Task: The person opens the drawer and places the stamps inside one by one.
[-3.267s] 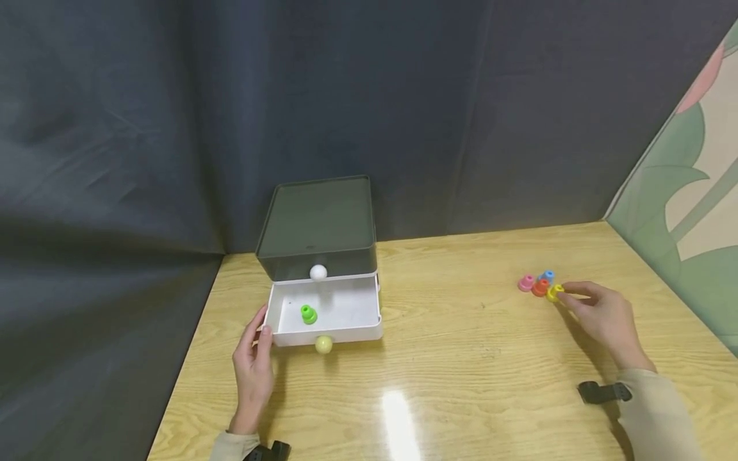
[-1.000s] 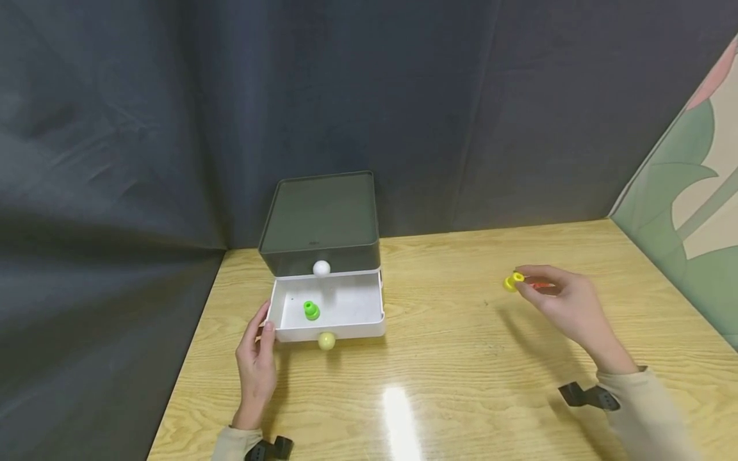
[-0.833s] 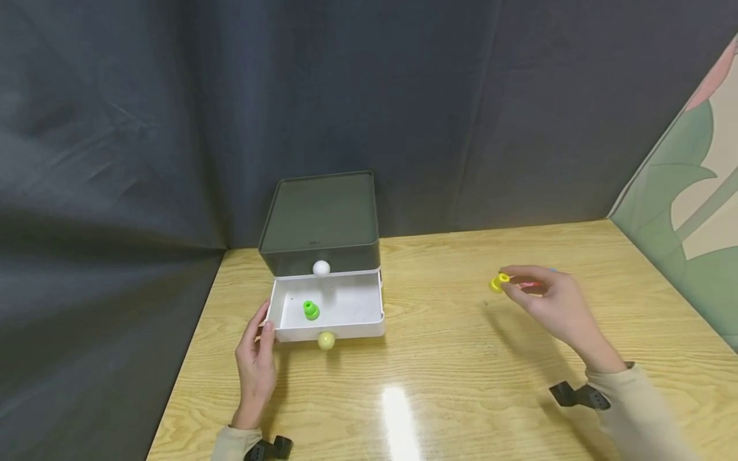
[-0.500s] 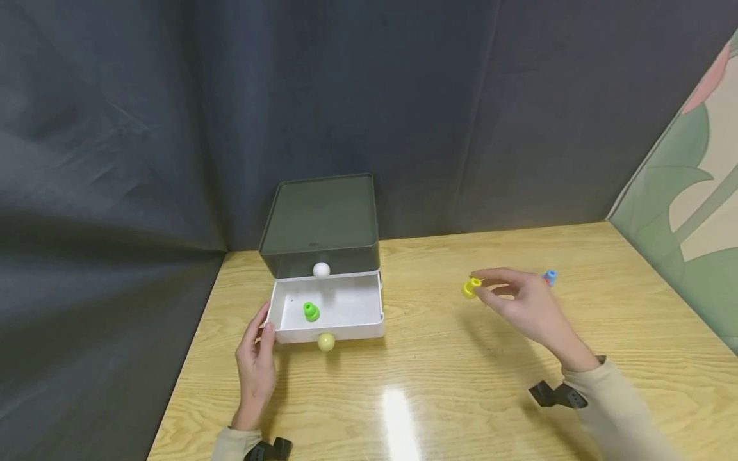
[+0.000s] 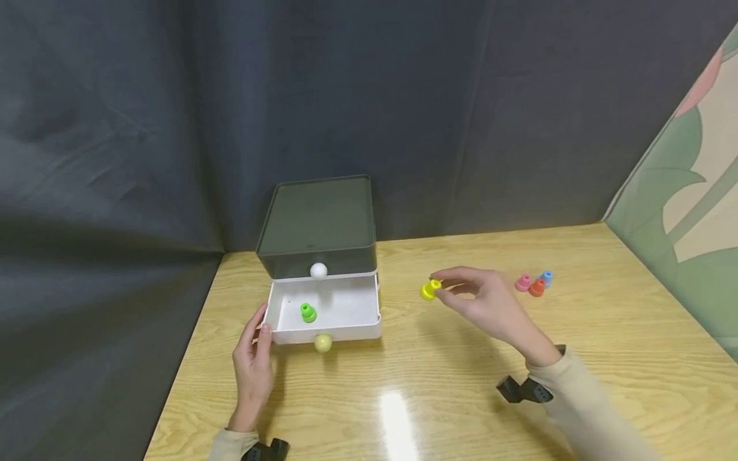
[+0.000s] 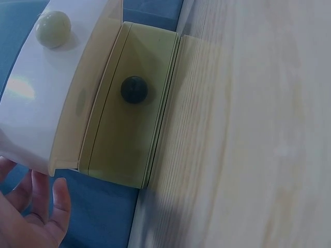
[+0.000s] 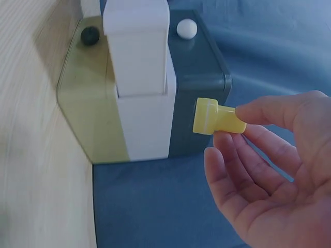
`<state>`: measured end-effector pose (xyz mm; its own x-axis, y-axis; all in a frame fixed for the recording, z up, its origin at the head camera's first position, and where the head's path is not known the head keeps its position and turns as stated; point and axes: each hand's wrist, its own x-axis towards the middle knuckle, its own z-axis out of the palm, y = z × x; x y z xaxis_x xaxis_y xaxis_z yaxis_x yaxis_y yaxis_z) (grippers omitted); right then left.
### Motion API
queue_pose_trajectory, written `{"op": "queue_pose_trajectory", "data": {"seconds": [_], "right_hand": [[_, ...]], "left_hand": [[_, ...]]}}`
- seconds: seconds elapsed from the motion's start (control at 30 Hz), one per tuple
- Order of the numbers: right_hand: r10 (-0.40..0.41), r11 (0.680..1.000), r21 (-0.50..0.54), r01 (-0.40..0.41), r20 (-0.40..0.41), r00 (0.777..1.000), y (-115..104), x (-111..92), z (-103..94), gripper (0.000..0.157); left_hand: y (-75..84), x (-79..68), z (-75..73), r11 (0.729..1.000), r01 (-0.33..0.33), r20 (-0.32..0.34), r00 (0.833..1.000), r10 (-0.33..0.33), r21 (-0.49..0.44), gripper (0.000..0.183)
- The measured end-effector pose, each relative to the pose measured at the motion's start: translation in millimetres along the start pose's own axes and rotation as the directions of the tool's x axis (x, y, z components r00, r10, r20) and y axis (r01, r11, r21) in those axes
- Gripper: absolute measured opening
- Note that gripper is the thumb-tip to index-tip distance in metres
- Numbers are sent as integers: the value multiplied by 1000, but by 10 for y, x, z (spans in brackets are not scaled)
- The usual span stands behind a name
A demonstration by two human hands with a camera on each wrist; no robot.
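Observation:
My right hand pinches the narrow end of a yellow stepped plastic peg between thumb and fingers, above the table and to the right of the drawer; its wide end faces away from the fingers. My left hand holds the left front corner of the pulled-out white drawer, thumb at the front edge and fingers along the side. Inside that drawer, toward the left, stands a bright green peg. A pink peg, a red peg and a blue peg stand together on the table.
The drawer box has a dark top and a white knob on its upper drawer. Below the white drawer is an olive drawer with a dark knob. A dark curtain hangs behind the wooden table.
My right hand has lifted the yellow peg from beside the other pegs and carried it left toward the drawer. The pink, red and blue pegs are uncovered again. My left hand keeps its place.

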<state>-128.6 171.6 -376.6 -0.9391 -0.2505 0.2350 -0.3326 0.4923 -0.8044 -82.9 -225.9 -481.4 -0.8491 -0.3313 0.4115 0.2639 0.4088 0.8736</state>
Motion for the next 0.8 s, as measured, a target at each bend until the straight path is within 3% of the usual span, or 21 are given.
{"op": "queue_pose_trajectory", "data": {"seconds": [0.5, 0.8], "right_hand": [[-110, 993, 63, 103, 120, 987, -382, 322, 380, 25], [-116, 992, 67, 103, 218, 969, -481, 493, 614, 21]], "left_hand": [[38, 2, -4, 1000, 14, 3, 1000, -14, 0, 40], [29, 6, -4, 1000, 13, 8, 1000, -13, 9, 40]]}}
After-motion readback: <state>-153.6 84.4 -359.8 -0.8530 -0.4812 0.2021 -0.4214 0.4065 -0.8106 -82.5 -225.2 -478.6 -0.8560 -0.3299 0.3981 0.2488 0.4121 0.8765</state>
